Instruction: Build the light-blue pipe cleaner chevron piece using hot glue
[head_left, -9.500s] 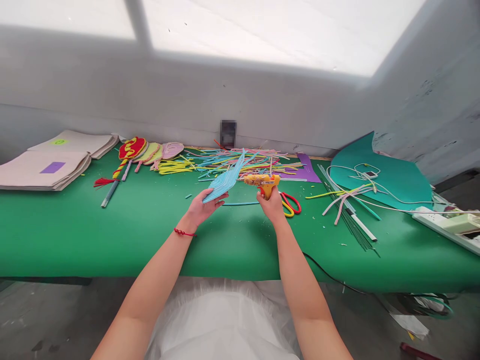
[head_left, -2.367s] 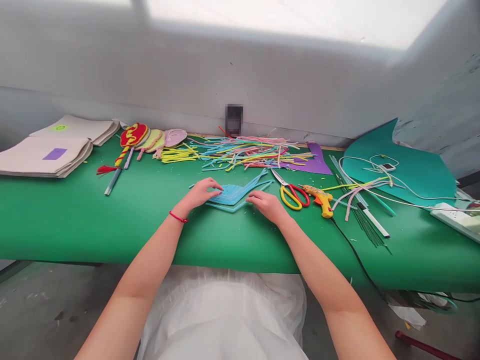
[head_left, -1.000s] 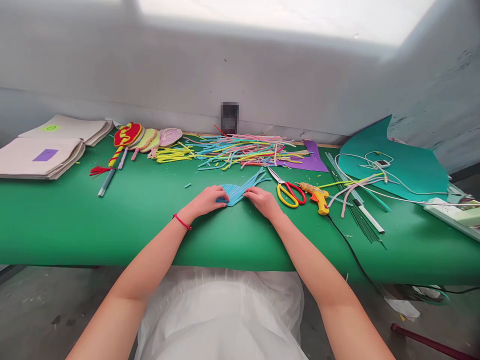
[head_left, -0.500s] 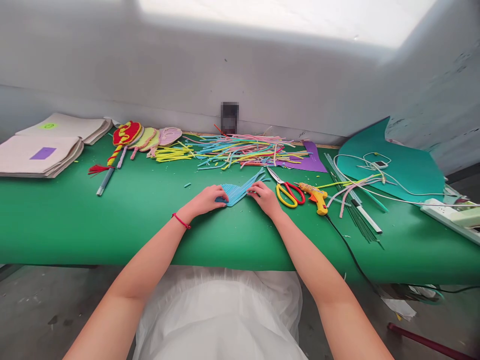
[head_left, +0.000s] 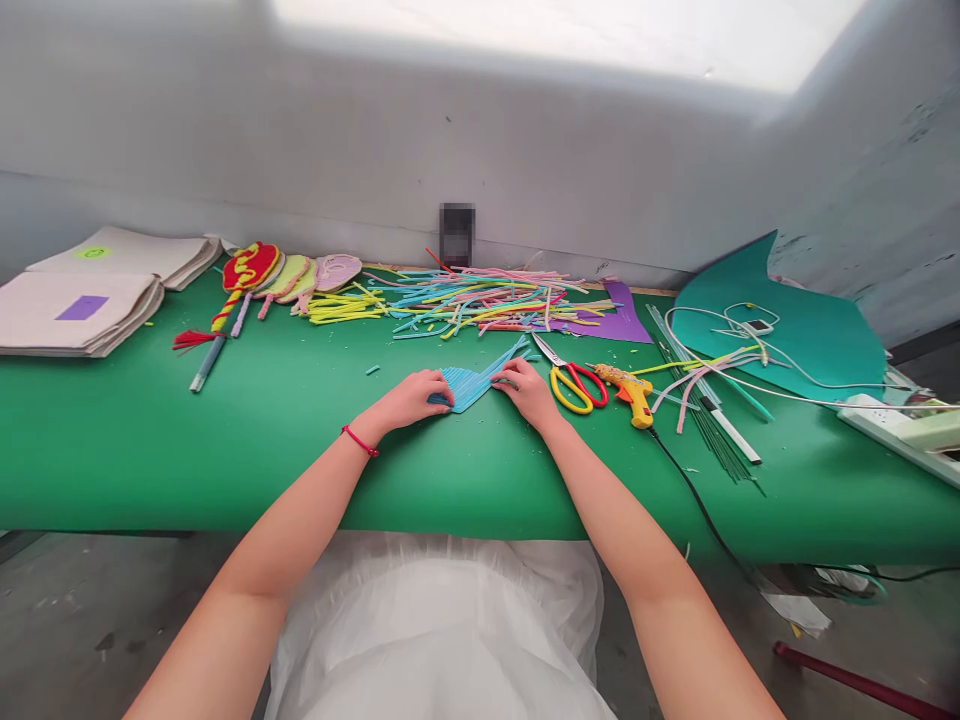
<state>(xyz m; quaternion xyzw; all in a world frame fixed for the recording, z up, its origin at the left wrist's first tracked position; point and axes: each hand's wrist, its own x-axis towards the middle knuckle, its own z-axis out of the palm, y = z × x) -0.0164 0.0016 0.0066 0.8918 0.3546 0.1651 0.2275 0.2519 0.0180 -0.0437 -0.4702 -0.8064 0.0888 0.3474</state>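
A flat bundle of blue pipe cleaners (head_left: pixel 472 386) lies between my hands on the green tabletop, its strips side by side and running up to the right. My left hand (head_left: pixel 418 396), with a red cord at the wrist, has its fingers closed on the bundle's left end. At the right edge, the bent fingers of my right hand (head_left: pixel 523 388) grip the strips. Just right of that hand rest scissors (head_left: pixel 574 382) with one yellow and one red handle. Beyond them lies a yellow glue gun (head_left: pixel 630 392).
Loose coloured pipe cleaners (head_left: pixel 487 303) are heaped at the back, partly over a purple sheet (head_left: pixel 630 318). Finished fan-shaped pieces (head_left: pixel 251 268) and paper stacks (head_left: pixel 90 290) sit left. At right are a teal sheet (head_left: pixel 817 345), thin green wires (head_left: pixel 720 440), white cables and a power strip (head_left: pixel 892 425).
Almost nothing differs. Both hands keep their hold on the blue pipe cleaners, and the whole view has shifted very slightly.
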